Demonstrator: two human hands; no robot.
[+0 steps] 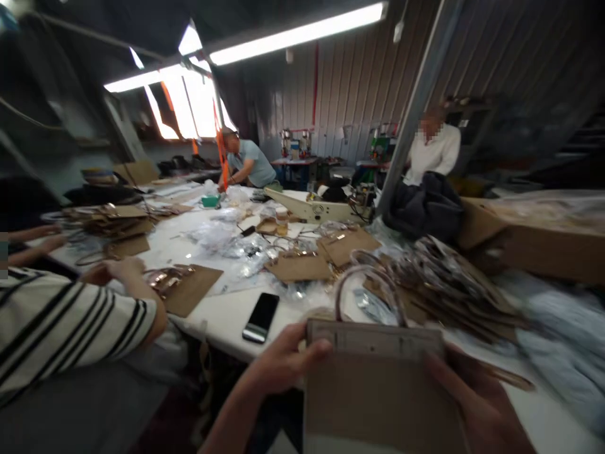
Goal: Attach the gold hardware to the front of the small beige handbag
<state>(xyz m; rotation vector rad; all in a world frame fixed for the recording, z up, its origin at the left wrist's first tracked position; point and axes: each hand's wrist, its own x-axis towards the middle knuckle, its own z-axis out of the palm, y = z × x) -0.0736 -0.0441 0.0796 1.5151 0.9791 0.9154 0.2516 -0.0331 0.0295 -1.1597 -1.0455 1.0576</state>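
A flat brown bag panel (378, 397) with a looped handle (338, 293) on its top edge is held upright close to me. My left hand (288, 356) pinches its upper left corner, thumb on the near face. My right hand (477, 391) grips the right side, with its thumb on the front and the other fingers partly hidden behind. Just beyond the panel, a phone (261, 317) lies on the white table (222, 309). To the right of the panel's handle sits a pile of similar brown pieces with handles (444, 290).
At left, a person in a striped sleeve (75, 321) works over a brown panel (193, 290). Another person (250, 162) leans over the far side; a third (435, 148) is at the back right. Plastic wrapping (212, 233), a cardboard box (543, 246) and a metal post (416, 107) stand around.
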